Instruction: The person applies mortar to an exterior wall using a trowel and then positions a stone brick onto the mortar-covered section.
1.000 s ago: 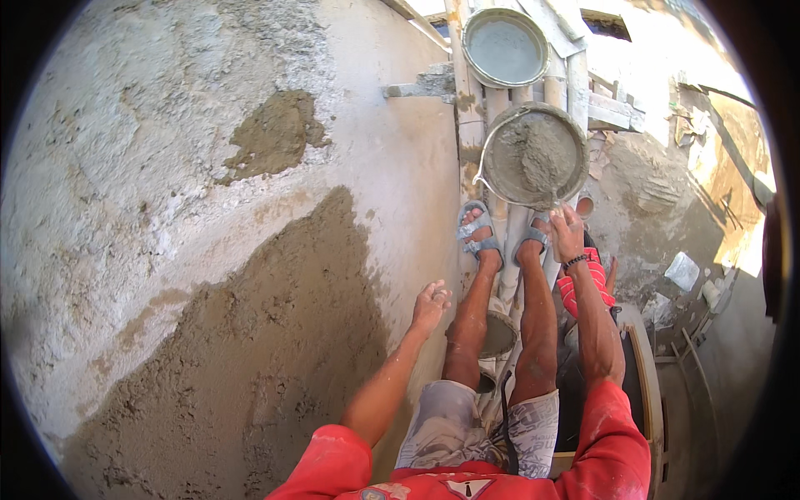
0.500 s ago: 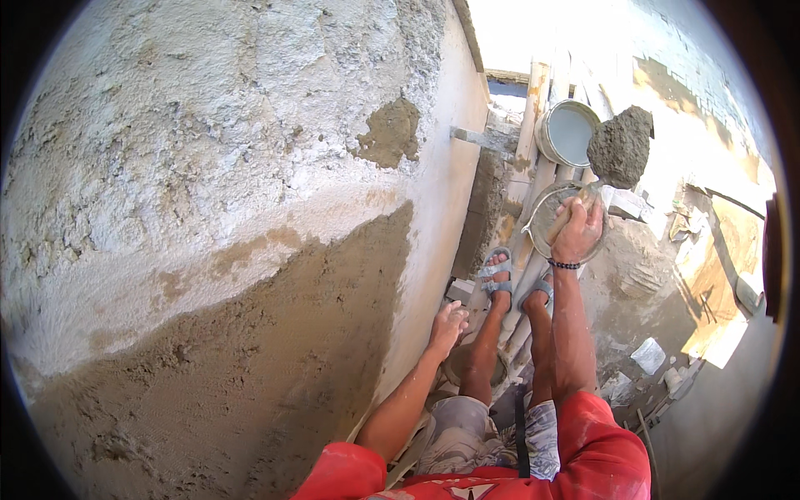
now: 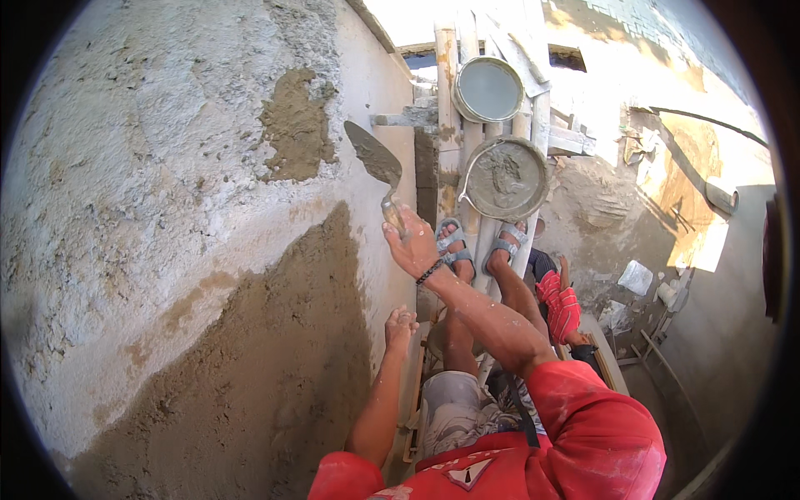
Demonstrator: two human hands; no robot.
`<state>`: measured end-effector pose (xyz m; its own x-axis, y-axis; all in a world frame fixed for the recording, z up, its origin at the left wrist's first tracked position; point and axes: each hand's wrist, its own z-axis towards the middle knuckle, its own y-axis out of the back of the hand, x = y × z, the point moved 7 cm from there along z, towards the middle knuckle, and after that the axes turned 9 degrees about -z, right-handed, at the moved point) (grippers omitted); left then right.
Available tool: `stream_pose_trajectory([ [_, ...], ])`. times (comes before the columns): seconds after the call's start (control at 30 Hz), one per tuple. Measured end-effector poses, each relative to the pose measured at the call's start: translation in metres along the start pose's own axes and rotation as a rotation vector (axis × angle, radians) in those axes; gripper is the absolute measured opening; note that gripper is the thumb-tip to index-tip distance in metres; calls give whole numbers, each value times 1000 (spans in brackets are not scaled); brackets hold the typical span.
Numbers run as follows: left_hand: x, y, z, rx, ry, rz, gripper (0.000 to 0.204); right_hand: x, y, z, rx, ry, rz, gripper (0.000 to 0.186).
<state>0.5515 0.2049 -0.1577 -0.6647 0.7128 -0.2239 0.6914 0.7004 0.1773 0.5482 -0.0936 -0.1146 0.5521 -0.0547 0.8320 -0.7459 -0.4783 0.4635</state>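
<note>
1. Two bare hands in play: the left hand [image 3: 400, 323] hangs beside the wet plaster [image 3: 275, 350], fingers half-curled, nothing visible in them; whether they close fully, I can't tell.
2. The right hand [image 3: 414, 242] has swung over toward the wall [image 3: 125, 183], fingers wrapped firmly round the trowel's handle.
3. And the trowel [image 3: 375, 158]! Heaped half a second ago, its blade now shows only a grey film: that scoop, I judge, is spent. It's raised before the wall; the gap is hard to read.
4. Where did the load land? The upper wet patch [image 3: 298, 125] sits near the blade, but the view has shifted, so no certain call.
5. Down right, a person in a striped red top [image 3: 560, 304] is partly cut off by our worker's arm.
6. Beyond the feet, the mortar bucket [image 3: 507, 216]; farther, the bucket of grey liquid [image 3: 492, 119], with glare washing out the background.
</note>
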Motion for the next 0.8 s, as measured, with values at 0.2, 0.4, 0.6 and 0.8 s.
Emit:
stream_pose_trajectory([
  [0.2, -3, -59, 4, 150, -9, 41, 40, -238, 154, -65, 114, -363, -483, 47],
  [0.4, 3, -87, 20, 184, 1, 96, 39, -344, 217, -34, 174, -519, -668, 44],
  [0.6, 16, -76, 43, 141, 13, 167, 38, -383, 141, 0, 298, -397, -568, 43],
  [0.8, 25, -55, 51, 63, 35, 232, 38, -367, 92, 9, 351, -430, -254, 46],
])
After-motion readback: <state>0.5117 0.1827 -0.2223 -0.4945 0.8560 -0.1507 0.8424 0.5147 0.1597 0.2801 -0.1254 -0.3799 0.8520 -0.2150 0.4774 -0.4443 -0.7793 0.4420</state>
